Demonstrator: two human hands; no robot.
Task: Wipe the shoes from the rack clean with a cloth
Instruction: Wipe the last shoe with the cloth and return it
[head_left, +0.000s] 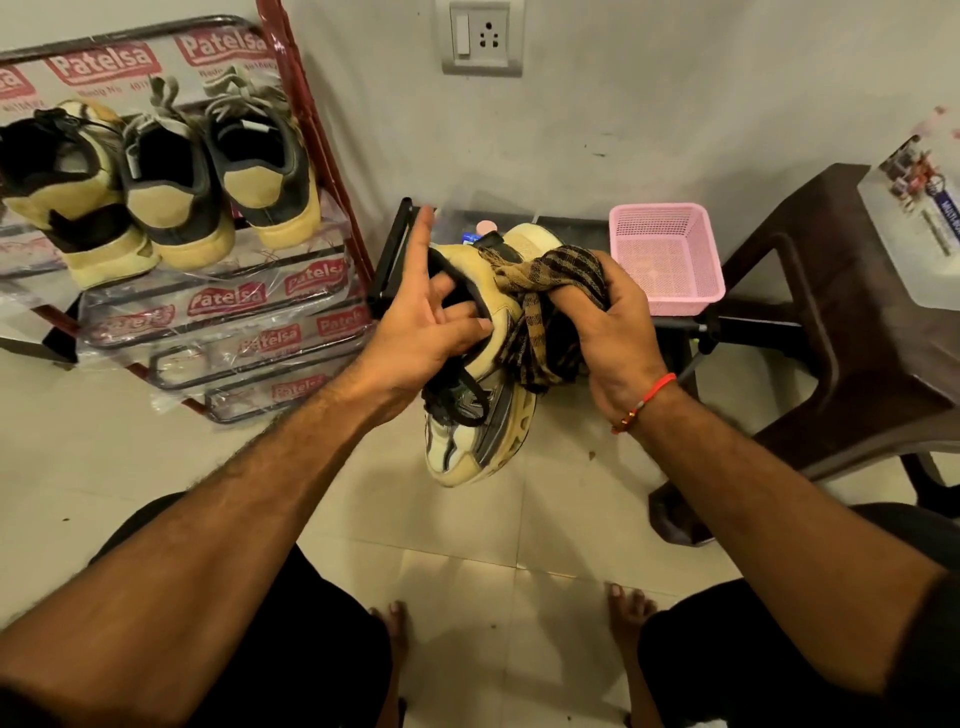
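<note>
Holding position, mid-frame above the pale floor tiles: one cream-and-black chunky-soled sneaker (480, 395), toe pointing toward the person, heel toward the wall. Upper cream with grey and black panels; thick yellowed sole with cut-outs along its edge; black collar and black laces loose near the tongue.

Left hand (436, 322): thumb and lower fingers curled round the black collar of the sneaker, gripping it; index finger stretched straight, pointing away toward the wall.

Right hand (615, 322): fingers closed round a brown-and-black checked woven cloth (550, 291), which is bunched and pressed against the heel side of the sneaker, with a tail hanging down beside the sole. Red thread bracelet (647, 397) on that wrist.

Left of the sneaker: red-and-black metal shoe rack with plastic sheeting printed in red logos (218, 312). Top shelf carries three more shoes, heels outward: one cream-and-black sneaker matching the held one (72, 197), and a pair of dark grey low sneakers with tan heels and pale laces (218, 176).

Right of the sneaker: pink perforated plastic basket (667, 257), then a dark brown plastic stool (852, 332) bearing a clear box with printed paper (914, 208).

Beyond the sneaker, on the wall: grey switch-and-socket plate (483, 39).

Below the sneaker: bare feet (628, 608) on the tiles, knees in black shorts at either side.
</note>
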